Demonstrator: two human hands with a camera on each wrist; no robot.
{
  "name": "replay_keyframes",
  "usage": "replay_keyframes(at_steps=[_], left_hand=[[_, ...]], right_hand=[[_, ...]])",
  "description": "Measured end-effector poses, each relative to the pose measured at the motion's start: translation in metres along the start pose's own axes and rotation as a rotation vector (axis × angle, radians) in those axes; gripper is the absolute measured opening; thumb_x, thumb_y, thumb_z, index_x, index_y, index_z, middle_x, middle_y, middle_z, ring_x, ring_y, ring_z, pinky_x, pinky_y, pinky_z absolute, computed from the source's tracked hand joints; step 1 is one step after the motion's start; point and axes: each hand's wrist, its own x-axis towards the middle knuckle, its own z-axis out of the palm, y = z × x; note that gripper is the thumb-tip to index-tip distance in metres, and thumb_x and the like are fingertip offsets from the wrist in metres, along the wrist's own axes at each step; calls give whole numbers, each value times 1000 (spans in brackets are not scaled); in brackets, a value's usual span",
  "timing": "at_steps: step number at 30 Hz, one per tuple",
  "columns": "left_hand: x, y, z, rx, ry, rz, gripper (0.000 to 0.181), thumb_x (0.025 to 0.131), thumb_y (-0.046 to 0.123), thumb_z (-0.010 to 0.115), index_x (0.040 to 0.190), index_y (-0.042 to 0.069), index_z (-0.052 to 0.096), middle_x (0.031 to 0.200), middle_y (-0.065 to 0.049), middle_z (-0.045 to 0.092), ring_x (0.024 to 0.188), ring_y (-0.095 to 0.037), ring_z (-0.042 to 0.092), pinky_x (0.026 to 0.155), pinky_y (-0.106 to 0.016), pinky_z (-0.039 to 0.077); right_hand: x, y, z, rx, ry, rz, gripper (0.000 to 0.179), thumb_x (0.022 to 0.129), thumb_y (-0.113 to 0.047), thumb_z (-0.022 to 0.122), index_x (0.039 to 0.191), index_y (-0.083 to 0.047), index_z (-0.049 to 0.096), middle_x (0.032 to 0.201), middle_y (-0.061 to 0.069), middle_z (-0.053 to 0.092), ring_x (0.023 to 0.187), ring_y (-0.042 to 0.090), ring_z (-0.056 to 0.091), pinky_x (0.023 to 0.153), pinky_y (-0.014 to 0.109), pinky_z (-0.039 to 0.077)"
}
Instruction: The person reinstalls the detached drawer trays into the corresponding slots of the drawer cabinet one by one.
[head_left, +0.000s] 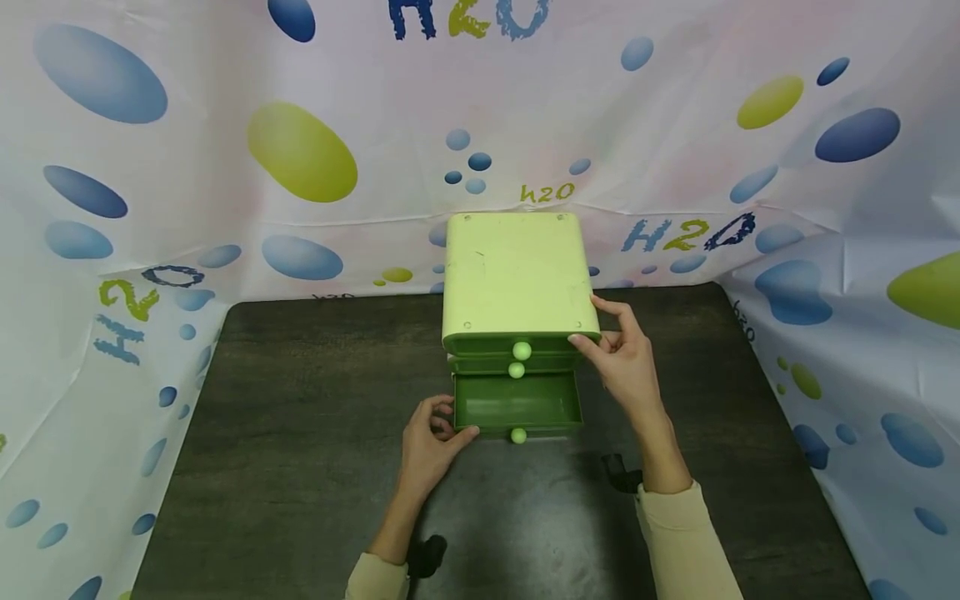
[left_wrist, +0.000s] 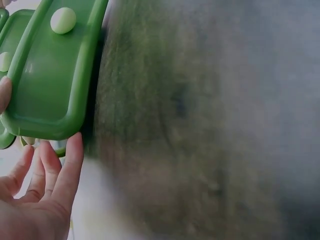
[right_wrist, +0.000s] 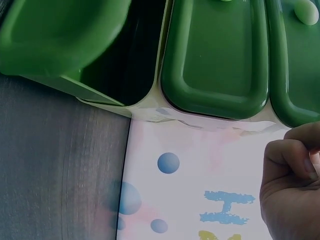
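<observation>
A small light-green drawer cabinet (head_left: 517,275) with dark-green drawers and pale round knobs stands at the table's back edge. Its bottom drawer (head_left: 517,400) is pulled out, and nothing shows inside; the two upper drawers look closed. At that drawer's front left corner is my left hand (head_left: 429,450), thumb against the front and the other fingers along the side. In the left wrist view its fingertips (left_wrist: 75,142) touch the drawer's edge. My right hand (head_left: 626,367) grips the cabinet's front right corner, thumb at the front edge and fingers on the side.
The dark wood-look table (head_left: 330,417) extends to both sides of the cabinet and in front of it. A white curtain (head_left: 390,108) with blue and green ovals and lettering hangs behind and along the sides, close to the cabinet's back.
</observation>
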Motion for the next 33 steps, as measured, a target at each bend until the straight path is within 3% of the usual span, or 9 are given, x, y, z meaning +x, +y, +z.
replay_keyframes(at_steps=[5,9,17,26,33], left_hand=[[7,3,1,-11,21,3,36,79,31,86,98,11,62,90,-4,59,75,-15,61,68,-29,56],[10,4,3,-18,21,21,32,81,31,85,84,12,59,84,-2,55,77,-15,62,69,-28,57],[14,5,5,-27,35,11,33,80,28,86,84,12,57,84,-2,56,79,-16,63,69,-28,57],[29,2,6,-39,33,86,36,81,27,84,86,9,53,83,-4,54,78,-17,65,68,-28,57],[35,3,7,-36,43,79,35,81,27,85,85,10,54,83,-5,53,79,-17,64,70,-27,57]], right_hand=[[0,2,1,10,2,4,57,92,-5,71,144,-4,47,47,-1,39,36,10,29,35,30,26],[0,1,1,12,1,12,57,92,-6,71,144,-4,47,47,-1,39,36,11,29,35,30,26],[0,1,1,15,0,30,57,92,-5,71,144,-5,47,47,0,39,36,10,29,35,30,26],[0,2,0,13,1,23,58,92,-4,71,145,-5,47,46,2,40,33,10,30,34,28,27],[1,1,1,-9,-3,9,57,92,-5,71,144,-4,47,47,0,41,34,8,31,34,28,28]])
